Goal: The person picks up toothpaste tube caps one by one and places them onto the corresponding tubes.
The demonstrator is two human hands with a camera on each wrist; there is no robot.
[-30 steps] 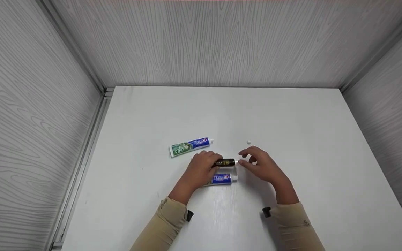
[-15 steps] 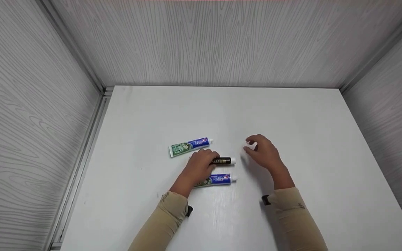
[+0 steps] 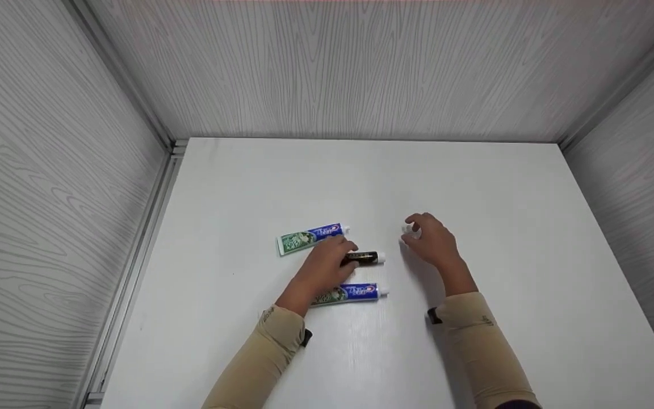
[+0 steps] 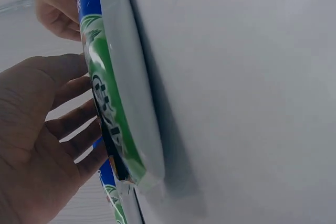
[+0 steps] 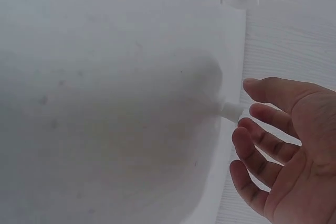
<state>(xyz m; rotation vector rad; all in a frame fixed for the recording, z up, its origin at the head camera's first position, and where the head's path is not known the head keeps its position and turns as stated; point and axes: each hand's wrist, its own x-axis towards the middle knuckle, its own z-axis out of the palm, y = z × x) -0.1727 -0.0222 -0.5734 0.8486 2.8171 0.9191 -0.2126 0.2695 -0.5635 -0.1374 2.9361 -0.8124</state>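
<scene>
In the head view my left hand (image 3: pixel 327 264) grips a black toothpaste tube (image 3: pixel 365 258) with a white cap, fingers on its far side and thumb on the near side. Its left part is hidden under the hand. Beyond the hand lies a blue-and-green toothpaste tube (image 3: pixel 300 240), while a second blue-and-green tube (image 3: pixel 355 292) lies nearer, partly covered by the wrist. My right hand (image 3: pixel 434 241) is held with thumb and fingers parted around a small white cap (image 5: pixel 231 112). In the right wrist view the cap stands on the table just off the fingertips.
The white table (image 3: pixel 474 187) is bordered by a wood-grain panel (image 3: pixel 361 68) at the back and similar panels on both sides. A metal rail (image 3: pixel 139 267) runs along the left edge. A dark wrist camera (image 3: pixel 434 316) projects from the right sleeve.
My right hand has left the black tube's capped end and moved away to the small white cap farther up the table. The left hand has shifted the black tube slightly away from me.
</scene>
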